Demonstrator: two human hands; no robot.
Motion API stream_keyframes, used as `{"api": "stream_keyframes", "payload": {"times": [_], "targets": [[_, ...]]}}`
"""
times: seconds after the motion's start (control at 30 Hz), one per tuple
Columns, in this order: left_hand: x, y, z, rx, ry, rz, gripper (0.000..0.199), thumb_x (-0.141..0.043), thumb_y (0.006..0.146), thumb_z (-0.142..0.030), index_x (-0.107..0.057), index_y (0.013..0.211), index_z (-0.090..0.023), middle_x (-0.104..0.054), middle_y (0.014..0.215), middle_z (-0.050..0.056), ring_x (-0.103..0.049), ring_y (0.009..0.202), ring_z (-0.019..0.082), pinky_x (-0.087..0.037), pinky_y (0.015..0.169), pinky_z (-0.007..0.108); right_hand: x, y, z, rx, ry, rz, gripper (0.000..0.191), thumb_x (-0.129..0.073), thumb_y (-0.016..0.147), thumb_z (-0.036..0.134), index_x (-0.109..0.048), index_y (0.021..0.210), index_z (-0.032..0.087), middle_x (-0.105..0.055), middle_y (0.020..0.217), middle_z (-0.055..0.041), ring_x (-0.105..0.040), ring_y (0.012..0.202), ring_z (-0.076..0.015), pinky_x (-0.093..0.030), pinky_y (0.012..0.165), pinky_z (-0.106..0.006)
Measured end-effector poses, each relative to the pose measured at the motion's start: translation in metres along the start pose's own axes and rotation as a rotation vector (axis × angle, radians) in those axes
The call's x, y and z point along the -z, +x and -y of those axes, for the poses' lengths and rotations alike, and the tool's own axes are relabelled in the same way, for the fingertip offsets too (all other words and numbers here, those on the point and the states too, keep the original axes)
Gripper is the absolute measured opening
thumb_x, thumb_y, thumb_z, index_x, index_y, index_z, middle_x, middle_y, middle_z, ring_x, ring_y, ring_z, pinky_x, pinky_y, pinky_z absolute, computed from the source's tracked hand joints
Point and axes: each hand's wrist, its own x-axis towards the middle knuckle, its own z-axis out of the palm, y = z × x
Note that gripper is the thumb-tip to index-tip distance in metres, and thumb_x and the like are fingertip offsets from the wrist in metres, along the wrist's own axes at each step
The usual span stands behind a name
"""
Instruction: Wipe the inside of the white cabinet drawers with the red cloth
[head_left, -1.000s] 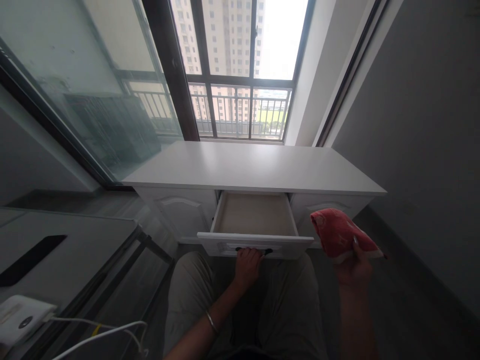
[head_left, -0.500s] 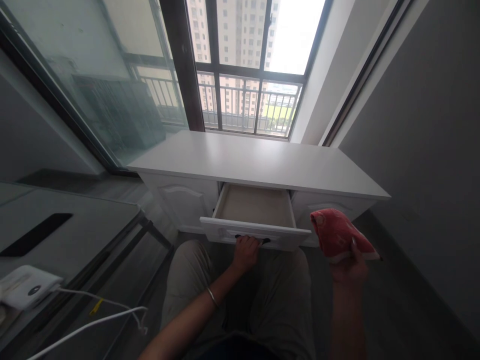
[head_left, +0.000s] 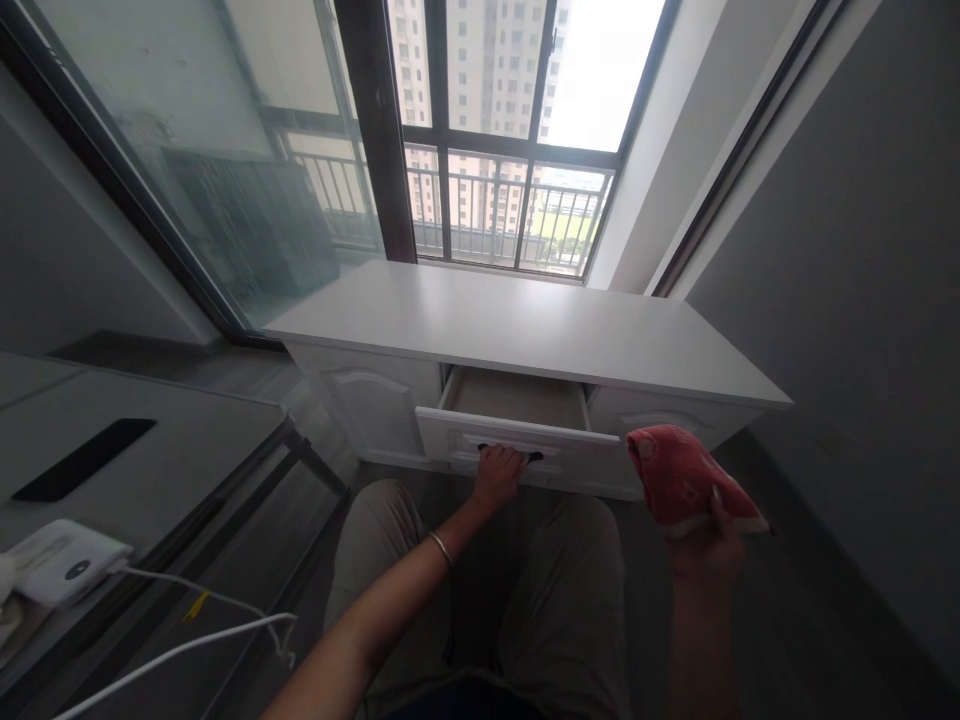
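My left hand (head_left: 500,474) is wrapped round the dark drawer handle (head_left: 535,457), whose two ends stick out on either side of my fingers. Behind it, the white drawer (head_left: 435,428) stands partly pulled out of the white cabinet (head_left: 525,320), and the visible part of its inside is bare. Off to the right, my right hand (head_left: 709,550) grips a folded red cloth (head_left: 679,475) with pale markings and a light edge. The cloth hangs in the air beside the drawer front's right end.
On the left is a grey table (head_left: 202,410) with a black flat object (head_left: 86,460) and a white charger-like device (head_left: 71,565). A white cable (head_left: 187,640) runs from that side. A window (head_left: 495,200) lies behind the cabinet, and a grey wall (head_left: 847,270) stands right.
The drawer has slid further into the cabinet, with my left hand moving forward on its handle. My right hand keeps hold of the red cloth, and the view has shifted slightly.
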Motion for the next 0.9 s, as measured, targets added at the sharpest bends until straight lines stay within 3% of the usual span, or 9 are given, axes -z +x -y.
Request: {"api": "stream_keyframes", "payload": {"times": [0.27,0.47,0.77,0.9], "targets": [[-0.003,0.025,0.016,-0.034,0.045,0.059,0.026,-0.046,0.106,-0.029,-0.069,0.097,-0.019,-0.068,0.095,0.010,-0.056,0.095,0.024,-0.033,0.085,0.040,0.008,-0.003,-0.002,0.008,0.006,0.006,0.030,-0.073,0.087,0.029,-0.076,0.116,0.024,-0.076,0.125,-0.0057,-0.065,0.129,-0.0290,-0.051,0.114,-0.055],[-0.003,0.056,0.025,-0.030,0.052,0.082,0.034,-0.038,0.109,-0.031,-0.068,0.102,-0.017,-0.068,0.099,0.012,-0.055,0.101,0.026,-0.033,0.089,0.042,0.007,-0.004,0.003,-0.010,0.012,0.016,0.031,-0.073,0.087,0.028,-0.076,0.117,0.023,-0.077,0.123,-0.0055,-0.068,0.125,-0.0289,-0.051,0.113,-0.060],[-0.006,0.110,0.046,-0.044,0.056,0.103,0.032,-0.037,0.110,-0.032,-0.066,0.110,-0.017,-0.067,0.108,0.012,-0.054,0.107,0.026,-0.032,0.093,0.041,0.006,-0.008,0.005,-0.007,-0.017,0.022,0.033,-0.072,0.088,0.031,-0.075,0.120,0.023,-0.076,0.126,-0.0054,-0.066,0.128,-0.0275,-0.050,0.115,-0.057],[-0.008,0.121,0.052,-0.064,0.053,0.127,0.031,-0.037,0.110,-0.032,-0.065,0.111,-0.018,-0.067,0.109,0.012,-0.053,0.108,0.026,-0.031,0.092,0.040,0.008,-0.010,0.002,-0.002,-0.031,0.040,0.035,-0.073,0.089,0.032,-0.074,0.123,0.024,-0.075,0.129,-0.0065,-0.066,0.128,-0.0291,-0.050,0.114,-0.060]]}}
